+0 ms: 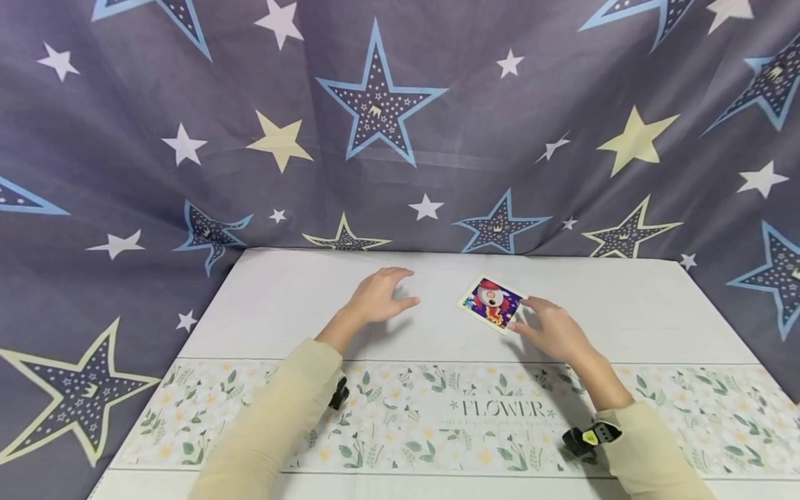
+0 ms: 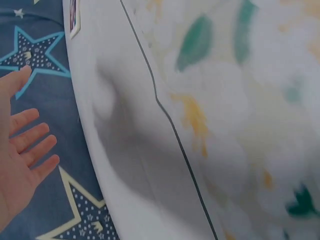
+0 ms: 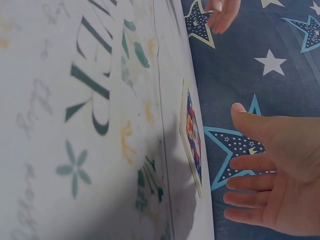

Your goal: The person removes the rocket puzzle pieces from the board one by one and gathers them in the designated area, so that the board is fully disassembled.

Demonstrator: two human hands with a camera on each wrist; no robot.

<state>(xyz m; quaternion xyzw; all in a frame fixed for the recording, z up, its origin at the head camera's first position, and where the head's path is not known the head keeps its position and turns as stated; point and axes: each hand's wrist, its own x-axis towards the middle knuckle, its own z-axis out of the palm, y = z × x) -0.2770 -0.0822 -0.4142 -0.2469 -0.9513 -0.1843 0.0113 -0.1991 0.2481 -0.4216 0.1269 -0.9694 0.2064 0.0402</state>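
Observation:
A square picture card (image 1: 491,303) with a pale border lies flat on the white table, set at an angle. Its print shows a cartoon rocket shape with flames on a purple ground. At its right side is my right hand (image 1: 553,330), thumb and fingers spread near the edge; in the right wrist view this hand (image 3: 280,175) appears apart from the card (image 3: 192,135). My left hand (image 1: 379,296) hovers left of the card, holding nothing. The left wrist view shows that hand (image 2: 20,155) with fingers extended and only a corner of the card (image 2: 74,17).
A floral band printed with the word FLOWER runs across the table (image 1: 437,417). Behind and beside the table hangs a dark grey star-patterned cloth (image 1: 462,173). Black wrist devices show at the left cuff (image 1: 339,394) and right cuff (image 1: 590,437).

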